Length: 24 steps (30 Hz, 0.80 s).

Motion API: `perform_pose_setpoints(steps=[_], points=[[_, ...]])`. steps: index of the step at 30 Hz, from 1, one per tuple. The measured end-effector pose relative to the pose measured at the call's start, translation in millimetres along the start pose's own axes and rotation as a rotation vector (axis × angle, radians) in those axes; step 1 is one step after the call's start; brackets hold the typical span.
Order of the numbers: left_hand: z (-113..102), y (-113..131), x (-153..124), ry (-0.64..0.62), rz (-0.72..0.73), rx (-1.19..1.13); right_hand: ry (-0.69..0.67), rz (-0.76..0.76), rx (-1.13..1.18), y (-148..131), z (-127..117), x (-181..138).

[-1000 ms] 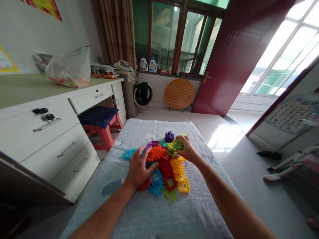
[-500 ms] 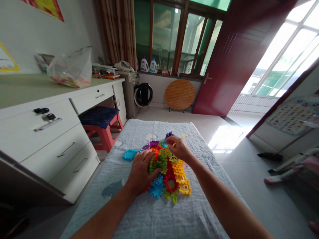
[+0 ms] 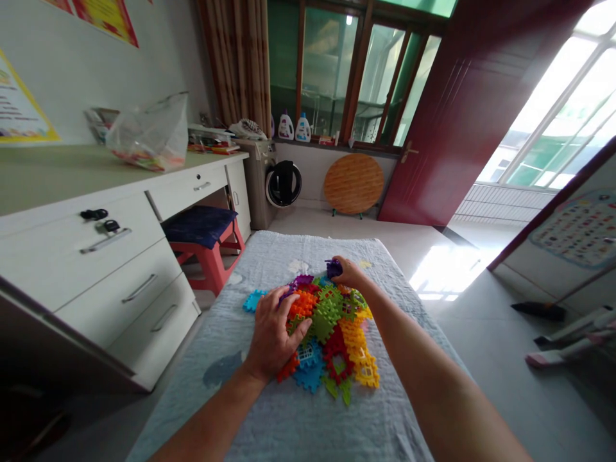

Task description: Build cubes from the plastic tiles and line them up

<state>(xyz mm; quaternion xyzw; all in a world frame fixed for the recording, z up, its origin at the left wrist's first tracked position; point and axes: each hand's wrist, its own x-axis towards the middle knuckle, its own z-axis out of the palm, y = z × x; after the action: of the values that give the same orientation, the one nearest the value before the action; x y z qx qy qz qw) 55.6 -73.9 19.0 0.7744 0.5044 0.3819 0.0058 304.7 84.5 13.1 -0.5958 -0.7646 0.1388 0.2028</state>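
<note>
A heap of plastic interlocking blocks lies on the cloth-covered table [image 3: 231, 404]. In it are green blocks [image 3: 326, 316], orange blocks [image 3: 302, 303], red blocks [image 3: 335, 351], blue blocks [image 3: 309, 371] and a row of yellow blocks [image 3: 357, 350]. My left hand [image 3: 275, 330] rests on the heap's left side, fingers spread and thumb apart. At the far edge of the heap, my right hand [image 3: 350, 272] has its fingers closed on a dark purple block [image 3: 332, 267]. Part of that block is hidden by the fingers.
Left of the table stand a white desk [image 3: 120, 256] bearing a plastic bag [image 3: 151, 138], and a red stool [image 3: 210, 263] with a dark cushion. Beyond are a washing machine [image 3: 260, 179], a round wooden board [image 3: 353, 183] and a dark red door [image 3: 447, 128].
My right hand has moved from the green blocks to the far end of the heap and taken hold of the dark purple block. My left hand's fingers have lifted and loosened from the green blocks.
</note>
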Motion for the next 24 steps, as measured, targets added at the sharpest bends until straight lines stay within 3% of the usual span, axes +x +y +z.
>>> perform_pose_setpoints(steps=[9, 15, 19, 24], points=[[8, -9, -4, -0.174, 0.010, -0.024, 0.131, -0.013, 0.107, -3, 3, -9], [7, -9, -4, -0.192, 0.019, -0.040, 0.272, -0.047, 0.290, -17, -24, -31], [7, -8, -3, -0.172, 0.024, -0.084, 0.141, -0.261, 0.292, -48, -42, -67], [6, -2, -5, -0.107, 0.042, -0.185, 0.025, -0.380, 0.296, -90, -36, -114]])
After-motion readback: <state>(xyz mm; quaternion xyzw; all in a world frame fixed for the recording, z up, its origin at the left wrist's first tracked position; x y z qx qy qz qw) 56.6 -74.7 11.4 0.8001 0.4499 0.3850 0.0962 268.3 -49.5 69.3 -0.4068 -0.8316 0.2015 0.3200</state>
